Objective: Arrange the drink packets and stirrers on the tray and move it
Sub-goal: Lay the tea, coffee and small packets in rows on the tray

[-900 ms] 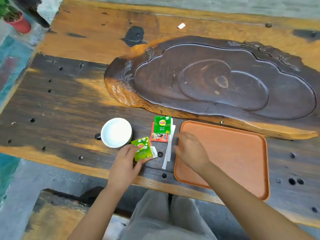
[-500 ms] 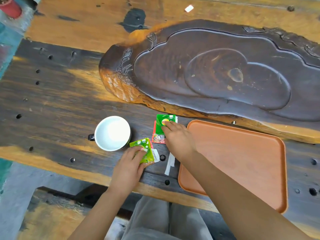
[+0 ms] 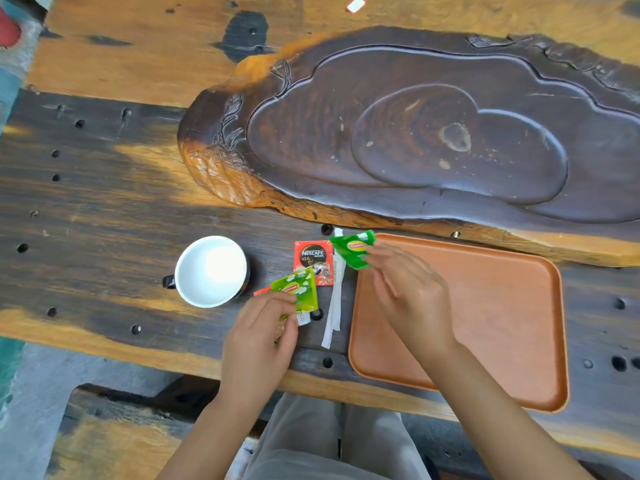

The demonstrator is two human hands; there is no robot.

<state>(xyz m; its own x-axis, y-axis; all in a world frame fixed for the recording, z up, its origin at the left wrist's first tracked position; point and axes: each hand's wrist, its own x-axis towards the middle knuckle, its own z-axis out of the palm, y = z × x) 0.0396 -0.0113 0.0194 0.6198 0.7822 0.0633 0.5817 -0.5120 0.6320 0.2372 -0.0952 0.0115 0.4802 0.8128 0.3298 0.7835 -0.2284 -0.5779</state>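
An orange-brown tray lies on the table at the right, with nothing on it. My right hand pinches a green tea packet and holds it lifted over the tray's left far corner. My left hand grips a lighter green tea packet, with a red and a white packet partly hidden beneath it. A red Nescafe packet lies flat on the table between them. White paper-wrapped stirrers lie along the tray's left edge.
A white mug stands left of the packets. A large carved dark wooden tea board fills the table behind the tray. The table's near edge runs just below my hands. A red flowerpot is at the far left corner.
My right hand reached left to the green packet on the Nescafe packet, took it and lifted it toward the tray. My left hand raised its light green packet slightly.
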